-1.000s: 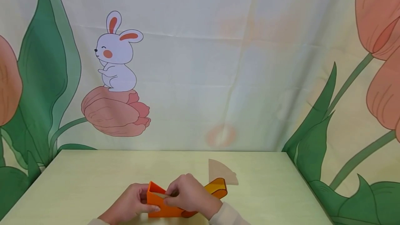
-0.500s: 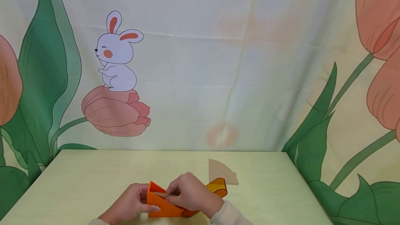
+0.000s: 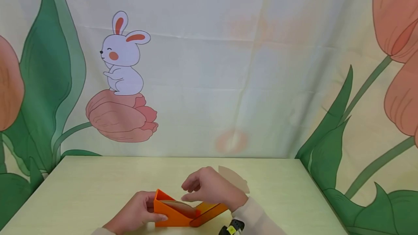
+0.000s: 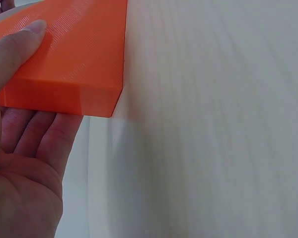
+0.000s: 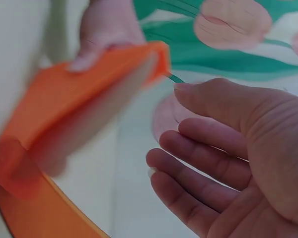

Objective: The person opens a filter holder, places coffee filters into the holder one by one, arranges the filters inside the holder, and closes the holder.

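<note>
Filling the far side of the room is a pale cloth backdrop [image 3: 196, 119] printed with a white rabbit [image 3: 122, 79] and big pink tulips [image 3: 121, 117] with green leaves. In front of it stands a pale yellow, smooth-topped table [image 3: 114, 177]. Over its near part I see the person's left hand [image 3: 140, 207] gripping the left end of the holder, thumb on the near face, fingers bent round the far side. The right hand [image 3: 209, 188] hovers just above and right of it, fingers loosely bent, well parted from the thumb, holding nothing. The holder itself is a bright orange, open-topped plastic wedge [image 3: 173, 217], left of centre at the near edge. From its right end an amber, rounded strip [image 3: 212, 214] slants away, partly covered by the right wrist. A thin beige paper piece [image 3: 176, 206] sits inside the wedge; another, a flat beige paper fan shape [image 3: 235, 177], lies farther off, partly behind the right hand. Smallest is a black-and-yellow wrist device [image 3: 232, 228].
</note>
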Tool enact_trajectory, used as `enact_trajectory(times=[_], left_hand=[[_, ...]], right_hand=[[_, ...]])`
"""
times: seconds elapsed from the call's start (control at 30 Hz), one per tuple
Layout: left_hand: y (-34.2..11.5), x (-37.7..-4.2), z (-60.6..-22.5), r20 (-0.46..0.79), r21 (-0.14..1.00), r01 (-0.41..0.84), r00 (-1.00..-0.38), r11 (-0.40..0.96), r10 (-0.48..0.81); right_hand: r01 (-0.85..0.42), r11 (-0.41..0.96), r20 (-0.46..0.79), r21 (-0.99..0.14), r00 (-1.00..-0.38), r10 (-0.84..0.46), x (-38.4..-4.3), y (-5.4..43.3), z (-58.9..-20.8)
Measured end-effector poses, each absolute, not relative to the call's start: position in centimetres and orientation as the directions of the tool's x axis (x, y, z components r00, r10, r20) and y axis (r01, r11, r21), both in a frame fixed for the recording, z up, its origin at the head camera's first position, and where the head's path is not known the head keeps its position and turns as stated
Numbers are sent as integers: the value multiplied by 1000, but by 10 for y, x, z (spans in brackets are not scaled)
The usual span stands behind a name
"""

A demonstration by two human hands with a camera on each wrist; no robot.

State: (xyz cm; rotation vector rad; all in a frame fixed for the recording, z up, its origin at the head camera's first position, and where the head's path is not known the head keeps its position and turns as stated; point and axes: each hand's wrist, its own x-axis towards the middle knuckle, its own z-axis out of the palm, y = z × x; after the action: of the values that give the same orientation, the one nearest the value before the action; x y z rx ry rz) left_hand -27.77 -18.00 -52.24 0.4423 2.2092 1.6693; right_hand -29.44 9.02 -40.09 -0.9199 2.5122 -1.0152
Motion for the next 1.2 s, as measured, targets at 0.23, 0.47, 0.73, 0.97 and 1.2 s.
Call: enact_trajectory(times=[0.23,0.47,0.73,0.97,1.2], left_hand=[[-179,-278,-522,-80,961,48,-894,271,440],[-179,-279,-520,-85,961,41,-898,275,432],[-178,-279,-523,-105,969,7,-893,247,438],[-179,-277,-521,-99,970,14,-888,241,450],[-178,-276,-519,-106,970,7,-886,243,451]], right_hand=[[-441,587,58,-679,-830,-555,-326,131,-384],[-336,714,88,-614,-928,-361,-368,172,-402],[-191,774,52,-604,-978,-201,-393,196,-442],[-101,810,-11,-578,-991,-132,-404,200,-475],[33,822,-97,-569,-995,-27,-407,203,-501]])
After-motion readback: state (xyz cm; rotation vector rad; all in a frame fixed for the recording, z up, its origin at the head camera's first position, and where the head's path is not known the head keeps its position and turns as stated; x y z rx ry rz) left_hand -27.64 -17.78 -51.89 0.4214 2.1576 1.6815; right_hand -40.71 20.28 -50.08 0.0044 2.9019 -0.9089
